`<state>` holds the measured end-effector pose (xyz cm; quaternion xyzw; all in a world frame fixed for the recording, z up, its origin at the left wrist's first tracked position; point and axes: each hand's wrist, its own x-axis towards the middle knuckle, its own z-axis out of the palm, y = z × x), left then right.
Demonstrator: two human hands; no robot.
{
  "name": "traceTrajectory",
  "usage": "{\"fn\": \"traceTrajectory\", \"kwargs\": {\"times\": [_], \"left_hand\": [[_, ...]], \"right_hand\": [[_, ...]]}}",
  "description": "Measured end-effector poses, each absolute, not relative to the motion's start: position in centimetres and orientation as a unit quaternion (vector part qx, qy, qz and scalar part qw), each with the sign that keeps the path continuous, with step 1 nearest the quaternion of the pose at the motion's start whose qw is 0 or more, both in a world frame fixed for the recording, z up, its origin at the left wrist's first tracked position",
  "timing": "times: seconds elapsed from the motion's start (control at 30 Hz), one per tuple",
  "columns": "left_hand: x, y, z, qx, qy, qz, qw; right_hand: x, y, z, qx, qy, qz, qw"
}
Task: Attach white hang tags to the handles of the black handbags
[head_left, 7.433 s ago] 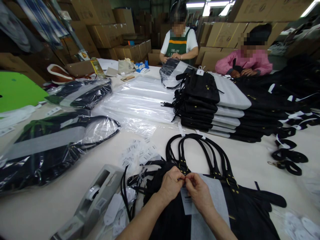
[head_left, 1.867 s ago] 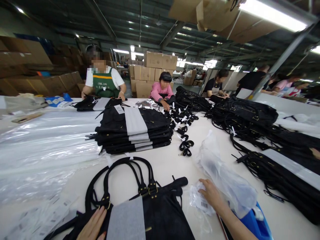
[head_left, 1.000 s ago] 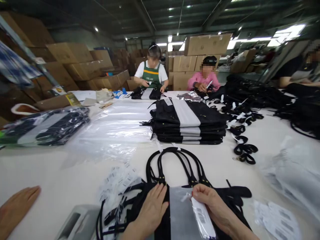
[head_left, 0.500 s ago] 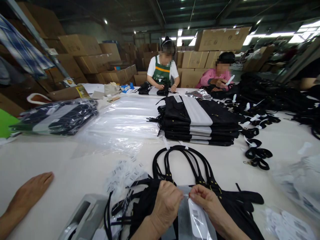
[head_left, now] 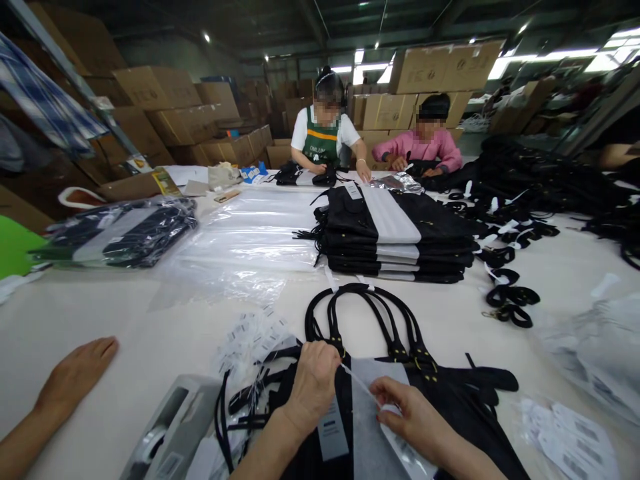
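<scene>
The left hand (head_left: 313, 383) and right hand (head_left: 407, 419) each pinch an end of a thin tag loop (head_left: 361, 389) stretched over the black handbag (head_left: 450, 427) at the near table edge. A hard pull could snap it or tear the hang tag (head_left: 331, 433).

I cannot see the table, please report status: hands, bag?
Left hand and right hand pinch thin tag string over black bag. Another person's hand lies left.
</scene>
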<state>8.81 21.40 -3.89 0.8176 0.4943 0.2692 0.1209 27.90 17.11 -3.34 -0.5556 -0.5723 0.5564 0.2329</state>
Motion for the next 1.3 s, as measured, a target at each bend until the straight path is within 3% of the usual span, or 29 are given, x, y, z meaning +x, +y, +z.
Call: {"fn": "traceTrajectory", "kwargs": {"times": [0.13,0.4,0.67,1.07,1.3], "left_hand": [[8.9,21.3,-3.1,0.796,0.529,0.238,0.173],[9.5,21.3,-2.3,0.768,0.550,0.189,0.267],[9.2,21.6,-2.1,0.750,0.564,0.165,0.306],[8.6,23.0,-3.7,0.719,0.609,0.109,0.316],[9.3,26.9,-6.4,0.668,0.685,0.006,0.291]], "right_hand": [[27.7,17.0,-3.4,-0.559,-0.593,0.539,0.212],[25.2,18.6,-3.1,-0.529,-0.557,0.558,0.313],[24.1,19.0,-4.2,-0.515,-0.494,0.601,0.361],[23.2,19.3,-6.5,-0.615,-0.499,0.524,0.313],[23.9,19.7,-6.7,-0.660,-0.533,0.458,0.266]]}}
